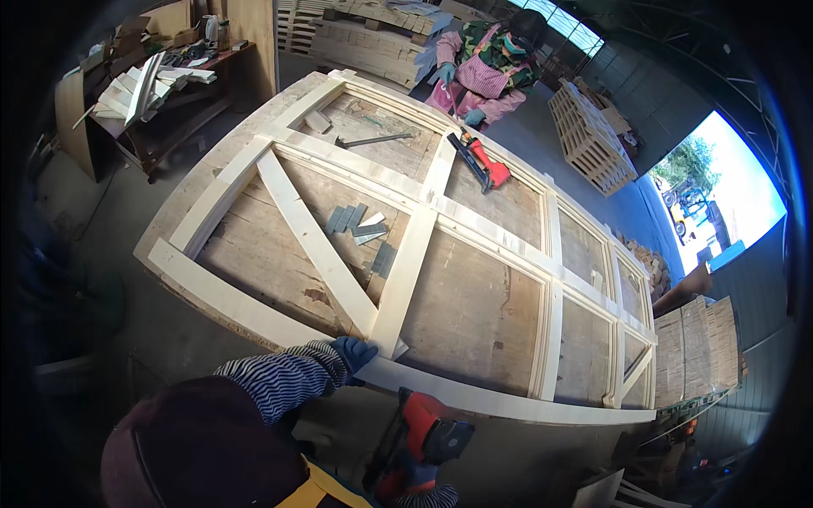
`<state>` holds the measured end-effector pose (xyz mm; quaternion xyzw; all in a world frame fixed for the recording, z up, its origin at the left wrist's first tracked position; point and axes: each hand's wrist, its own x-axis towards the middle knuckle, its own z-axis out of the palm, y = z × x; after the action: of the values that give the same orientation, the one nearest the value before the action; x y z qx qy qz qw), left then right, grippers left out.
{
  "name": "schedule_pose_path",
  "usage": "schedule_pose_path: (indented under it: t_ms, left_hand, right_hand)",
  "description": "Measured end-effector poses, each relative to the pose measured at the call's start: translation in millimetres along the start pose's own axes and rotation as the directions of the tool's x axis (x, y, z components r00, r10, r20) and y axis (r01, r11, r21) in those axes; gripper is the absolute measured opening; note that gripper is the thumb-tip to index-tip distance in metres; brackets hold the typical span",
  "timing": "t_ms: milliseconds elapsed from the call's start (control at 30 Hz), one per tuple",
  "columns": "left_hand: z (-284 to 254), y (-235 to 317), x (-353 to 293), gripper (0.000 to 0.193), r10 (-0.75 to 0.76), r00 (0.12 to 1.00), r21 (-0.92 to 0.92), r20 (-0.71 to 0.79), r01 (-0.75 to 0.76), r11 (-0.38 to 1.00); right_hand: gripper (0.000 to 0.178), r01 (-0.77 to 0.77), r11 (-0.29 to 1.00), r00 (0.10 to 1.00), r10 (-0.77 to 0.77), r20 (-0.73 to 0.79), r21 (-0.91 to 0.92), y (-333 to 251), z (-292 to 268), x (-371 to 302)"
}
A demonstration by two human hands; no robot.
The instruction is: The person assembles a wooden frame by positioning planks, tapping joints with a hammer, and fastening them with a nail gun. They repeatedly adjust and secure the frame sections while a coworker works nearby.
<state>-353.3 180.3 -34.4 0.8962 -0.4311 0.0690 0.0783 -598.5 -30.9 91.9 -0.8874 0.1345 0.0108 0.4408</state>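
A large pale wooden frame [406, 279] with crosspieces and diagonal braces lies across the worktable. My left hand [353, 352], in a blue glove, is closed over its near rail, beside the joint where a diagonal brace [315, 241] and a crosspiece meet. In front of the near edge, a red and black nail gun [423, 426] is held by my right hand [413, 474]; the gun covers most of that hand. Inside the frame, strips of grey staples or nails [347, 219] lie near the brace. A second red nail gun [481, 162] rests on the far side.
Opposite me, a co-worker [487, 72] in a pink apron and gloves bends at the frame's far edge. A hammer [373, 140] lies within the far left opening. Wood offcuts [140, 89] cover a side bench. Pallets [593, 140] stand beyond the table.
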Motion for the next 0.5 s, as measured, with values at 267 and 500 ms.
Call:
schedule_pose_path:
  t_ms: [267, 500]
  left_hand:
    - [-42, 4, 12, 0.103, -0.016, 0.976, -0.099, 0.217, 0.039, 0.994]
    - [-45, 3, 13, 0.105, 0.017, 0.960, -0.121, 0.281, 0.018, 0.993]
  right_hand:
    - [0.031, -0.281, 0.903, 0.959, 0.256, 0.120, 0.325, -2, -7, 41]
    - [0.028, -0.322, 0.887, 0.946, 0.285, 0.154, 0.331, -3, -4, 32]
